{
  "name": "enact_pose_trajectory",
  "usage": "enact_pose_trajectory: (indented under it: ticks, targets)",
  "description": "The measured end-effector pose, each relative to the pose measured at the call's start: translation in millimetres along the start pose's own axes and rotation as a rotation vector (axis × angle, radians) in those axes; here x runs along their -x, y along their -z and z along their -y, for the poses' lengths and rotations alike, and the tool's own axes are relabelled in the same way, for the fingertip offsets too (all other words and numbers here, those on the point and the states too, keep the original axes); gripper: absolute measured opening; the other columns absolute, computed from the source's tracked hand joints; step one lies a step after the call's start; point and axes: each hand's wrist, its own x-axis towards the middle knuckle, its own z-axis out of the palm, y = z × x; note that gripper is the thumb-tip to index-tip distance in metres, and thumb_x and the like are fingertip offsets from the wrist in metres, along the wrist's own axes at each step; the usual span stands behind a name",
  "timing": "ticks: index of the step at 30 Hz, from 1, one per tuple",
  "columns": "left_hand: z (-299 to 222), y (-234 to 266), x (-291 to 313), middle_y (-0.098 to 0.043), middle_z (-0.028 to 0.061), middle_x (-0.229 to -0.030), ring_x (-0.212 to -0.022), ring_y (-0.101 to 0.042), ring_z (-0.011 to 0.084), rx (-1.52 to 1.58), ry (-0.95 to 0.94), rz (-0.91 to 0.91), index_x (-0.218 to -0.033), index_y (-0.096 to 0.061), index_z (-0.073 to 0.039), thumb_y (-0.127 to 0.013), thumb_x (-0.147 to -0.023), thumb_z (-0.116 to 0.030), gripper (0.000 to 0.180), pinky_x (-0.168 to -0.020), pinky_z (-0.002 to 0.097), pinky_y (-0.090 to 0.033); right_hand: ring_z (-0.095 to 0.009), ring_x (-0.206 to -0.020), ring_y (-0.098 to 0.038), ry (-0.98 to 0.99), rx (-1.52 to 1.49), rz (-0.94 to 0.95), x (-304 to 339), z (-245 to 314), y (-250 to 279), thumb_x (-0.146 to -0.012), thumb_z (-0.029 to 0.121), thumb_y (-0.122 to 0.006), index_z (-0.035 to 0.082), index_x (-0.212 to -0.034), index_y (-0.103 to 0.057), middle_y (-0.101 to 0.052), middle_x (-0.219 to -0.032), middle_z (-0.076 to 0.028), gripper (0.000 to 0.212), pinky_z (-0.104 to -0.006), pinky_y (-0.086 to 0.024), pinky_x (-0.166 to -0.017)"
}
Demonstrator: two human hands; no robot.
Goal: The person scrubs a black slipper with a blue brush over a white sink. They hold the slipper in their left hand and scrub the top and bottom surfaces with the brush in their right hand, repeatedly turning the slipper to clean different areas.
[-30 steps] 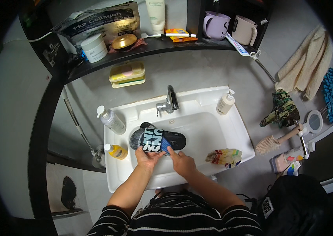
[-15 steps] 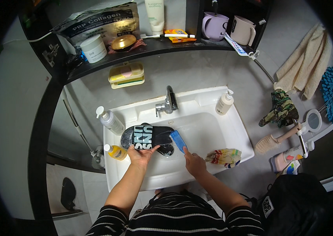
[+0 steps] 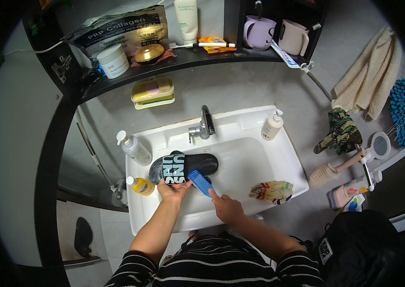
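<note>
A black slide sandal (image 3: 201, 163) with pale lettering on its strap is held over the left part of the white sink (image 3: 255, 111). My left hand (image 3: 173, 192) grips its near side, by the strap. Partly covered beneath it lies a second black sandal, of which only small bits show. My right hand (image 3: 227, 208) is closed round the end of a blue scrub brush (image 3: 199, 182). The brush head is at the sandal's near edge, close to my left fingertips; whether it touches cannot be made out. Above the basin stands the chrome faucet (image 3: 207, 123).
On the sink's left rim stand a pump bottle (image 3: 137, 149) and a yellow bottle (image 3: 141, 186); another pump bottle (image 3: 272, 126) is at the back right. A crumpled multicoloured cloth (image 3: 272, 191) lies on the right rim. A soap box (image 3: 153, 93) hangs below the black shelf (image 3: 183, 63).
My right hand has brought the brush left and nearer to me, from the sandal's right end to its near edge. The sandal has shifted slightly right and now covers more of the other one.
</note>
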Motion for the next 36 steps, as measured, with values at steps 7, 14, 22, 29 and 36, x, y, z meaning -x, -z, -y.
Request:
enact_pose_trajectory:
  ticks: [7,14,22,29,36]
  targets:
    - [-4.7,6.0,-4.8,-0.041,0.0172,-0.142,-0.133,-0.034,0.0427,-0.003,0.001,-0.020,-0.136,-0.043,-0.008,-0.028,-0.092,-0.041,0.056,-0.104,0.0696,-0.021,-0.035,-0.059,-0.059,-0.109,-0.074,-0.114,-2.6,-21.4,-1.8,-0.094,0.026,-0.047,0.022,-0.137,-0.046,-0.058,-0.077,-0.016,0.043,-0.0479,-0.049,-0.057]
    - [0.3,-4.7,2.5,-0.040,0.0186,-0.142,-0.132,-0.033,0.0441,0.050,0.008,-0.032,-0.136,-0.042,-0.007,-0.028,-0.093,-0.041,0.057,-0.104,0.0687,-0.023,-0.032,-0.056,-0.060,0.007,0.072,-0.010,2.4,-9.8,2.1,-0.093,0.027,-0.048,0.025,-0.140,-0.040,-0.058,-0.074,-0.012,0.048,-0.0473,-0.050,-0.053]
    - [7.6,-4.2,-6.5,-0.051,0.0197,-0.129,-0.121,-0.046,0.0424,0.020,0.125,-0.161,-0.126,-0.050,-0.006,-0.026,-0.095,-0.039,0.052,-0.103,0.0647,-0.030,-0.031,-0.053,-0.058,0.079,0.098,-0.147,-1.4,-4.0,-5.3,-0.093,0.022,-0.050,0.023,-0.139,-0.042,-0.054,-0.072,-0.010,0.047,-0.0466,-0.049,-0.049]
    - [17.6,-1.9,-8.9,-0.055,0.0196,-0.123,-0.116,-0.053,0.0401,-0.084,0.135,-0.353,-0.120,-0.054,-0.003,-0.030,-0.095,-0.038,0.049,-0.106,0.0523,-0.031,-0.029,-0.049,-0.056,0.031,0.148,-0.226,-15.4,-34.2,0.5,-0.087,0.016,-0.051,0.023,-0.137,-0.046,-0.053,-0.071,-0.010,0.051,-0.0454,-0.048,-0.046]
    - [16.4,5.7,-6.4,-0.062,0.0161,-0.112,-0.107,-0.060,0.0351,-0.075,0.122,-0.447,-0.115,-0.057,-0.005,-0.029,-0.096,-0.040,0.049,-0.100,0.0507,-0.039,-0.028,-0.049,-0.055,0.130,0.170,-0.311,-10.9,-24.9,1.9,-0.086,0.014,-0.052,0.020,-0.133,-0.052,-0.051,-0.068,-0.008,0.047,-0.0425,-0.048,-0.044]
